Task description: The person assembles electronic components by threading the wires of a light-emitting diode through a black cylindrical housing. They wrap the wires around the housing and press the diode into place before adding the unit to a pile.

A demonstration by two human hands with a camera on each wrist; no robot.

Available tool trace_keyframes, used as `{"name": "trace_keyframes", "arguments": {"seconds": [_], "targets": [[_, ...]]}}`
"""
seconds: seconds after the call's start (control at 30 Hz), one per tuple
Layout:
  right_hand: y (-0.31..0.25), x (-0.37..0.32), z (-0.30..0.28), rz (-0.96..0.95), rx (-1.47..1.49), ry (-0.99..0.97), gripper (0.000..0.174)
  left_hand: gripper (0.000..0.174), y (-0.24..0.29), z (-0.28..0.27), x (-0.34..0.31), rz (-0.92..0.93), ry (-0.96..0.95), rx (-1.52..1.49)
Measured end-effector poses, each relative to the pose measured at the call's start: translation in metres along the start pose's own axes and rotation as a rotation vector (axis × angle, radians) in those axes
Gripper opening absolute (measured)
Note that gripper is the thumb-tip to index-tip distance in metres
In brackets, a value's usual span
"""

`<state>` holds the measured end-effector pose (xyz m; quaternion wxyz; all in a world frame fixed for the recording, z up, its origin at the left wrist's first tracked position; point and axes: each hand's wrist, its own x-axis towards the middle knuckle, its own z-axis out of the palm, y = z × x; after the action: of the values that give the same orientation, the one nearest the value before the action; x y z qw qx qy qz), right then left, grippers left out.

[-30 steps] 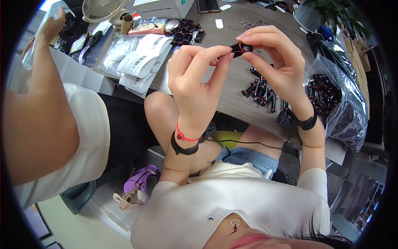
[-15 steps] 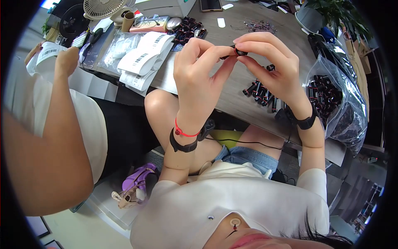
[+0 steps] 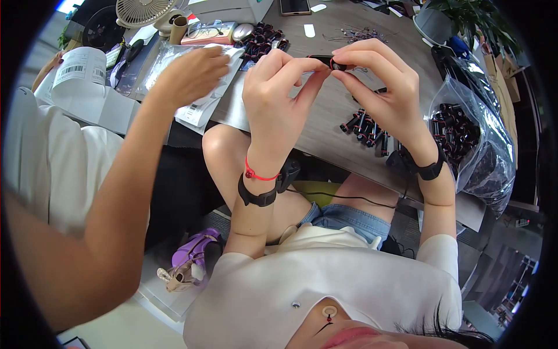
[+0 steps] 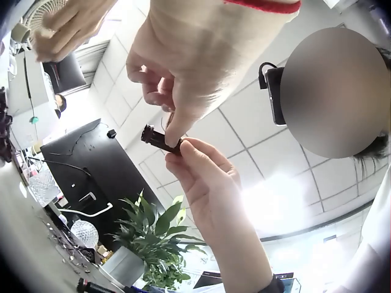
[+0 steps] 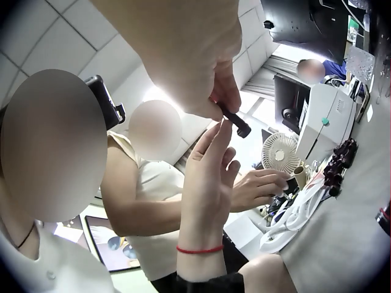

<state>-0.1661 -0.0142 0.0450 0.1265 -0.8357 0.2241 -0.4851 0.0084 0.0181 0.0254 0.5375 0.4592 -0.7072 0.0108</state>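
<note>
Raised above the table, both hands meet at a small black tube-shaped piece (image 4: 160,140) with a trace of red at one end. My left hand (image 3: 273,99) pinches it between thumb and fingers. From the other side, my right hand (image 3: 386,87) pinches the red-marked end with thumb and fingertips. In the left wrist view the free black end sticks out past the fingertips. Below the right hand, several similar black pieces with red bands (image 3: 367,131) lie on the table (image 3: 322,131).
A clear plastic bag (image 3: 491,168) of black pieces stands at the right. Farther back lie thin tangled wires (image 3: 360,36) and another dark pile (image 3: 264,42). Left are white barcode labels (image 3: 195,113), a fan (image 3: 142,11) and another person's hand (image 3: 192,75). A potted plant (image 3: 482,29) stands back right.
Both hands have drawn closer together around the black piece, the right fingertips closing in on its end. The other person's arm has swung rightward over the white labels.
</note>
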Motion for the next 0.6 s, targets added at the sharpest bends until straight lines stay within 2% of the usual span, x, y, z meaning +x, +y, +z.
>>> {"name": "trace_keyframes", "arguments": {"seconds": [0.13, 0.17, 0.27, 0.37, 0.4, 0.43, 0.5, 0.53, 0.57, 0.6], "targets": [[0.011, -0.002, 0.001, 0.117, 0.076, -0.015, 0.022, 0.02, -0.01, 0.011, 0.001, 0.032, -0.031, 0.044], [0.015, -0.002, 0.002, 0.12, 0.072, -0.013, 0.022, 0.019, -0.014, 0.015, 0.003, 0.061, 0.011, 0.065], [0.03, -0.004, 0.006, 0.319, 0.302, -0.017, 0.023, 0.019, -0.019, 0.028, 0.003, 0.122, 0.086, 0.077], [0.04, -0.005, 0.005, 0.418, 0.368, -0.059, 0.023, 0.02, -0.018, 0.032, 0.002, -0.167, -0.082, -0.343], [0.044, -0.003, 0.005, 0.457, 0.41, -0.083, 0.023, 0.02, -0.021, 0.033, 0.004, -0.159, -0.08, -0.349], [0.051, -0.004, 0.001, 0.454, 0.405, -0.079, 0.023, 0.018, -0.026, 0.034, 0.004, -0.299, -0.113, -0.365], [0.069, -0.016, -0.016, 0.47, 0.084, -0.178, 0.024, 0.015, -0.04, 0.038, 0.003, -0.584, -0.181, -0.392], [0.074, -0.023, -0.023, 0.479, -0.078, -0.228, 0.024, 0.015, -0.05, 0.04, 0.002, -0.581, -0.184, -0.396], [0.076, -0.031, -0.028, 0.48, -0.085, -0.226, 0.024, 0.016, -0.062, 0.042, 0.002, -0.45, -0.206, -0.17], [0.076, -0.04, -0.033, 0.514, -0.12, -0.35, 0.024, 0.016, -0.073, 0.045, 0.002, -0.318, -0.223, 0.052]]}}
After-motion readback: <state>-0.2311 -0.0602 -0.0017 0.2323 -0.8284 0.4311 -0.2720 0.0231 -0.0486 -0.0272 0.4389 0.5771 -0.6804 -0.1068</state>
